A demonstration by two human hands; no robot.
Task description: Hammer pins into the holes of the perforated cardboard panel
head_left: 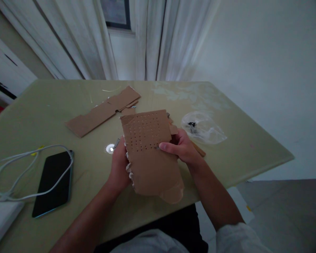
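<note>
Cardboard sheet (150, 158) with a grid of little holes punched in its top half is held up between both hands, just above the near edge of the tabletop (247, 147). The left hand (118, 166) is clamped on the sheet's left edge, right where some small white bits (128, 168) stick out. The right hand (183, 147) pinches the right edge, thumb flat across the front, fingers tucked behind. So the hands are apart, one per side.

Just past the left hand there's a small shiny round thing (110, 148). Further out beyond both hands lies a long cardboard strip (102, 111). Off past the right hand sits a clear plastic bag (204, 129) with something dark inside. Well out from the left hand: a black phone (52, 182), face up, with a white cable (23, 156) looped around it.
</note>
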